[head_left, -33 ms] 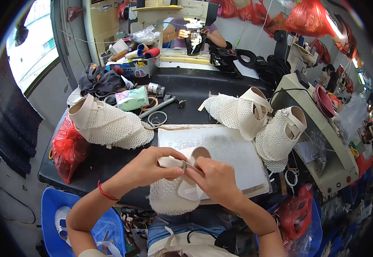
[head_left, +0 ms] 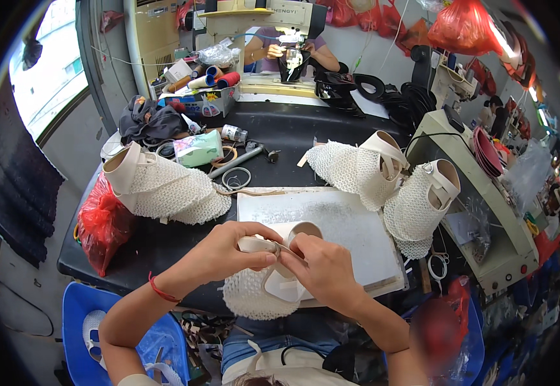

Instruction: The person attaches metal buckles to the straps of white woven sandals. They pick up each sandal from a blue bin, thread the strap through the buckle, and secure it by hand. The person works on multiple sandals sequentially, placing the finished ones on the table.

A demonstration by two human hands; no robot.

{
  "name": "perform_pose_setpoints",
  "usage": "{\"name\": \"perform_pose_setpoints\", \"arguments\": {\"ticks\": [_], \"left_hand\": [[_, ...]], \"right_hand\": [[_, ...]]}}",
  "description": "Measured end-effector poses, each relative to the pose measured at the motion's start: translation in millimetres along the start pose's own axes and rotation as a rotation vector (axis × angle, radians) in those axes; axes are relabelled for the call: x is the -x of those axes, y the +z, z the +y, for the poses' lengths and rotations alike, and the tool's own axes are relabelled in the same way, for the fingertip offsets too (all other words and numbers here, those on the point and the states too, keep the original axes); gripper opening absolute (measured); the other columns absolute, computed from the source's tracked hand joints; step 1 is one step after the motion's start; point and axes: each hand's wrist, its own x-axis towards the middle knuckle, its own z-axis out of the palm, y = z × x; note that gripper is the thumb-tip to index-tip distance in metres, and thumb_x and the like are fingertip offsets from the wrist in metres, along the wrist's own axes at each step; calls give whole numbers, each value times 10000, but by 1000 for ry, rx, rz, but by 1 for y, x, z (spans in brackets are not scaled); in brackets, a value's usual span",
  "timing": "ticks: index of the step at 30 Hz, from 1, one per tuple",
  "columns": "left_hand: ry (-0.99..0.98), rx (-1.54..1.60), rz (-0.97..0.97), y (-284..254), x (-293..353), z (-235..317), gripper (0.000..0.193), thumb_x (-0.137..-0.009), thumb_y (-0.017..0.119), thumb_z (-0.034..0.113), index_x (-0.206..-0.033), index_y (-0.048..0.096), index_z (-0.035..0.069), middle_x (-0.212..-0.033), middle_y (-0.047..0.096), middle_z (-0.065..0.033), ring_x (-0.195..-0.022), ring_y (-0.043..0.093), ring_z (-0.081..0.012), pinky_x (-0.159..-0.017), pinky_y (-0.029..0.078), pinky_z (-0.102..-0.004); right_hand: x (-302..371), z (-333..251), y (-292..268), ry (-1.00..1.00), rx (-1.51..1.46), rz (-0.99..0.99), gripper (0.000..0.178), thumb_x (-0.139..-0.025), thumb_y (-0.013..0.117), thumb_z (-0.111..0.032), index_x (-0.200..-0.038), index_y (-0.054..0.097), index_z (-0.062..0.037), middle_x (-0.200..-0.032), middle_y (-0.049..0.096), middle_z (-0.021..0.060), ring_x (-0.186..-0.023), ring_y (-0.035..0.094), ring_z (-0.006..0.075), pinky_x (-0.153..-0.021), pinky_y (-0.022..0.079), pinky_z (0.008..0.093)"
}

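Note:
A cream woven-mesh shoe upper [head_left: 257, 297] hangs between my hands, over the near edge of a white board [head_left: 364, 248]. My left hand [head_left: 225, 252] is closed on its ankle strap [head_left: 254, 244], thumb below and fingers above, beside a small metal buckle [head_left: 276, 247]. The fingertips of my right hand [head_left: 324, 267] pinch the strap just right of the buckle. My right fingers partly cover the rounded heel collar [head_left: 308, 228]. Similar uppers lie at the left [head_left: 177, 193], at the back right [head_left: 344, 166] and at the right [head_left: 416, 212].
Scissors [head_left: 438, 265] lie right of the board. A red plastic bag [head_left: 103, 222] sits at the table's left edge. Blue bins [head_left: 77, 302] flank my lap. Tools and a tissue pack [head_left: 198, 148] lie farther back. A beige machine [head_left: 508, 248] stands right; another person [head_left: 325, 58] works opposite.
The upper has turned slightly in my grip: its heel collar has shifted a little right, and its mesh end a little up and left. Both hands keep their hold on the strap.

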Motion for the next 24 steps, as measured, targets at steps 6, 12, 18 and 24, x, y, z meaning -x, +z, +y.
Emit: {"name": "perform_pose_setpoints", "arguments": {"ticks": [6,12,18,24], "left_hand": [[57,130,7,5,-2,5,364,-836,663,224,-1125,587,16,-857,640,-53,-731,594,-79,-646,496,-214],[24,297,9,12,2,11,340,-835,666,199,-1105,592,7,-813,568,6,-744,546,-49,-668,445,-190],[3,287,8,11,10,22,262,-818,662,134,-1052,606,32,-825,530,18,-775,511,-41,-696,417,-185],[221,235,381,30,-7,3,215,-814,627,40,-1026,593,28,-894,565,-5,-818,525,-63,-728,432,-207]], "right_hand": [[3,0,-4,1,-7,178,190,-840,617,-267,-863,548,-91,-687,566,64,-511,580,249,-431,438,353],[4,-4,-7,-151,-2,325,147,-809,660,-191,-840,572,-78,-683,524,53,-485,558,221,-418,425,327],[4,2,-12,-197,-123,320,190,-799,675,-170,-715,546,-59,-612,496,59,-456,526,225,-402,407,330],[-1,-15,3,13,36,283,200,-815,648,-158,-693,538,-44,-583,527,98,-473,555,238,-414,408,330]]}}
